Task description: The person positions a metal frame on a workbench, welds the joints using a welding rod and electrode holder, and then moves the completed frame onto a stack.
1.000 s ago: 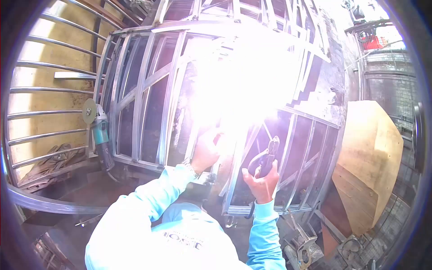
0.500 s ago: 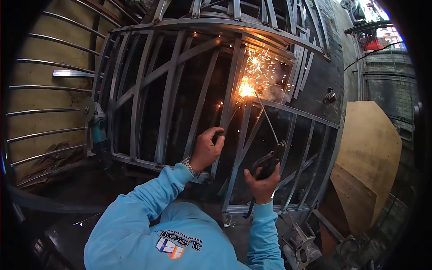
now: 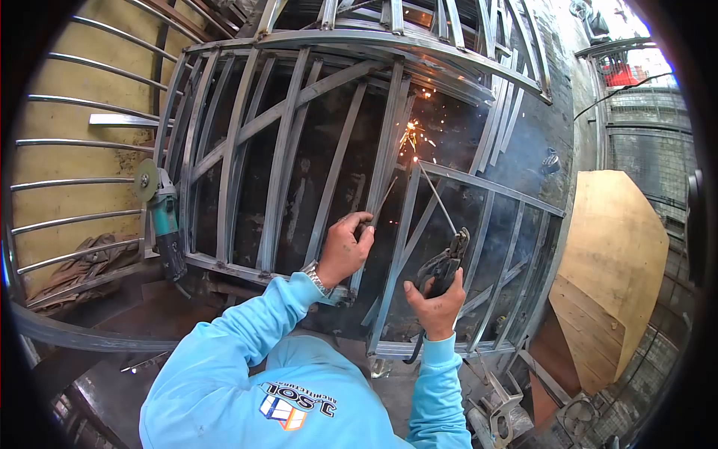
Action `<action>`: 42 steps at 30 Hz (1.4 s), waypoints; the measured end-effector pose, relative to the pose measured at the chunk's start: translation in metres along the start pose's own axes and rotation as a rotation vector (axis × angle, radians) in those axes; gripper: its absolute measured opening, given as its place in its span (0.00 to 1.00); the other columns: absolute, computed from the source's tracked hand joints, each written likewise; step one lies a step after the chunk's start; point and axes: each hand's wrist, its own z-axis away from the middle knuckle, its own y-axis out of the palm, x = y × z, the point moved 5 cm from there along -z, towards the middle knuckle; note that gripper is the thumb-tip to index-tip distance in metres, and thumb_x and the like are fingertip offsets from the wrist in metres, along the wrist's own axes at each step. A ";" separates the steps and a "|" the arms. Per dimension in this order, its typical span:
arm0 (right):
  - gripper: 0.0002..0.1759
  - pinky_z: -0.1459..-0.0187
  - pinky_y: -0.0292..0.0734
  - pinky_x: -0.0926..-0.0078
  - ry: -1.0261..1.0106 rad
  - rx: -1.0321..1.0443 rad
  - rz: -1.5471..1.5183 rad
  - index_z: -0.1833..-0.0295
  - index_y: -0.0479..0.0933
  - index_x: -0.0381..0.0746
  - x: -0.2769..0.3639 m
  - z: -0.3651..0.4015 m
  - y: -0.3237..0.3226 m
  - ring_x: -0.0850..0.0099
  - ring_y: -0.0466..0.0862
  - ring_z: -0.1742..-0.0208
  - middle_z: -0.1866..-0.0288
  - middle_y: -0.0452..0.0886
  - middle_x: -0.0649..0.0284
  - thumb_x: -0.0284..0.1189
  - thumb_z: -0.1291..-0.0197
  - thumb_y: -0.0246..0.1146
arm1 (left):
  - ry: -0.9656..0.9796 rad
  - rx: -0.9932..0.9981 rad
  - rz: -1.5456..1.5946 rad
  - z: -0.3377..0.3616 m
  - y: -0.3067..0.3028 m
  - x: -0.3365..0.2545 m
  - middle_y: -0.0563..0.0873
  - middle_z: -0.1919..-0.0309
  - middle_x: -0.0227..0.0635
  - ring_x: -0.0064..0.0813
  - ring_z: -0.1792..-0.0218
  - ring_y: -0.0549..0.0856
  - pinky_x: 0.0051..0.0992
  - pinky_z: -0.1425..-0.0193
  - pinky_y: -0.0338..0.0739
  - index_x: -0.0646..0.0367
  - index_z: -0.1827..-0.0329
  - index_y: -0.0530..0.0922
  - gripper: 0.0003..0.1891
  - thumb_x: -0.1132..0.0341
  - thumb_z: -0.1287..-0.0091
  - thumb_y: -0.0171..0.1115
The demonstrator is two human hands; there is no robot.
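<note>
My right hand [image 3: 437, 307] is closed around a black electrode holder [image 3: 446, 266]. A thin welding rod [image 3: 437, 193] is clamped in its jaws and slants up and left to the corner of a metal frame [image 3: 490, 185]. Orange sparks [image 3: 410, 138] hang just beyond the rod's tip. My left hand [image 3: 346, 245] has its fingers curled above the bars of the neighbouring frame [image 3: 284, 150]. A thin rod [image 3: 387, 194] sticks up from those fingers; its lower end is hidden in the grip.
An angle grinder [image 3: 164, 213] lies at the left beside curved metal bars [image 3: 78, 183]. More frames [image 3: 374, 36] are stacked at the far side. At the right are a plywood sheet [image 3: 613, 254] and a small metal object [image 3: 550, 160]. A clamp-like metal tool [image 3: 501, 408] is low right.
The bright arc and large spark shower have died down to a few sparks, and bluish smoke drifts right. The scene looks brighter. Both hands stay almost where they were.
</note>
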 end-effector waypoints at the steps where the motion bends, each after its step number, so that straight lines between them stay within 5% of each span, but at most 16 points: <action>1: 0.32 0.77 0.75 0.78 -0.001 0.000 0.000 0.57 0.71 0.38 0.000 0.000 0.000 0.78 0.80 0.80 0.77 0.80 0.68 0.38 0.60 0.84 | 0.000 -0.001 0.000 0.000 0.001 0.001 0.88 0.60 0.49 0.39 0.63 0.89 0.32 0.56 0.82 0.69 0.49 0.83 0.13 0.71 0.34 0.65; 9: 0.34 0.75 0.78 0.77 0.023 -0.018 0.009 0.53 0.72 0.35 -0.002 0.001 0.004 0.76 0.84 0.78 0.75 0.83 0.65 0.36 0.61 0.84 | 0.012 -0.024 -0.006 0.000 0.002 0.004 0.87 0.66 0.43 0.33 0.66 0.86 0.31 0.59 0.81 0.69 0.49 0.83 0.12 0.72 0.34 0.65; 13: 0.41 0.71 0.80 0.79 0.058 -0.034 -0.061 0.45 0.71 0.26 -0.001 0.001 0.006 0.78 0.82 0.72 0.66 0.83 0.64 0.35 0.61 0.84 | -0.081 0.020 -0.033 0.000 0.002 0.008 0.89 0.49 0.54 0.50 0.46 0.88 0.37 0.39 0.81 0.69 0.47 0.84 0.16 0.67 0.33 0.63; 19: 0.42 0.70 0.77 0.82 0.013 -0.038 -0.091 0.41 0.70 0.27 -0.010 0.004 0.009 0.81 0.79 0.69 0.63 0.79 0.67 0.33 0.60 0.84 | -0.071 0.011 -0.058 0.000 0.002 0.008 0.89 0.49 0.54 0.49 0.47 0.89 0.38 0.39 0.82 0.69 0.46 0.84 0.16 0.67 0.33 0.63; 24: 0.36 0.69 0.75 0.83 -0.112 -0.176 -0.126 0.45 0.72 0.37 -0.016 0.011 0.004 0.83 0.74 0.73 0.67 0.76 0.71 0.32 0.59 0.84 | 0.013 -0.001 -0.042 0.001 0.000 0.006 0.89 0.56 0.51 0.44 0.56 0.90 0.35 0.52 0.83 0.67 0.47 0.83 0.14 0.69 0.32 0.64; 26: 0.42 0.68 0.83 0.76 -0.070 -0.113 -0.066 0.43 0.74 0.31 -0.015 0.009 0.001 0.71 0.87 0.70 0.66 0.85 0.62 0.39 0.61 0.85 | 0.001 -0.003 -0.033 0.000 0.001 0.006 0.89 0.57 0.51 0.42 0.58 0.90 0.34 0.54 0.83 0.68 0.47 0.83 0.14 0.70 0.32 0.64; 32: 0.33 0.72 0.79 0.80 0.044 -0.022 -0.069 0.54 0.72 0.37 -0.006 0.007 -0.003 0.80 0.82 0.74 0.70 0.82 0.66 0.37 0.59 0.84 | -0.027 0.007 -0.008 0.001 0.000 0.001 0.88 0.60 0.50 0.42 0.61 0.89 0.35 0.54 0.82 0.69 0.48 0.83 0.13 0.70 0.32 0.64; 42: 0.33 0.75 0.77 0.81 0.015 -0.036 -0.082 0.55 0.72 0.38 -0.001 0.003 0.003 0.81 0.80 0.78 0.74 0.81 0.68 0.37 0.61 0.85 | -0.051 0.022 -0.022 0.001 -0.001 -0.001 0.89 0.56 0.50 0.40 0.56 0.89 0.33 0.50 0.82 0.70 0.48 0.83 0.14 0.69 0.32 0.64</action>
